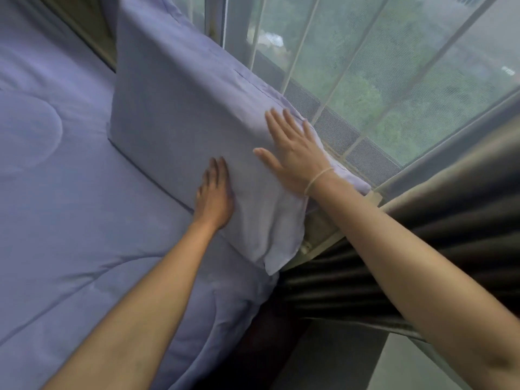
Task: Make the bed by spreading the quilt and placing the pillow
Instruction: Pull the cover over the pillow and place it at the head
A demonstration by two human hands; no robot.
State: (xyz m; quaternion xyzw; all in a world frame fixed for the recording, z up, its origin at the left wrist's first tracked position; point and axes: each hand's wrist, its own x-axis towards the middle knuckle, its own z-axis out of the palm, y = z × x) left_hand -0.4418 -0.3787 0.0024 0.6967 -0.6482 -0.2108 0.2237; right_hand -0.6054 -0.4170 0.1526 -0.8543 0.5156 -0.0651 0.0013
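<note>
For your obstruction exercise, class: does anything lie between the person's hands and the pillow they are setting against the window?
Nothing visible does. The left hand and the right hand both lie flat, fingers straight, directly on the pillow, which stands on the spread quilt and leans toward the window.

bed | quilt spread over it | pillow on quilt

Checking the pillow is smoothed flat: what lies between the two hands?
In the head view, only bare pillow fabric lies between the left hand and right hand; both press flat on it.
</note>
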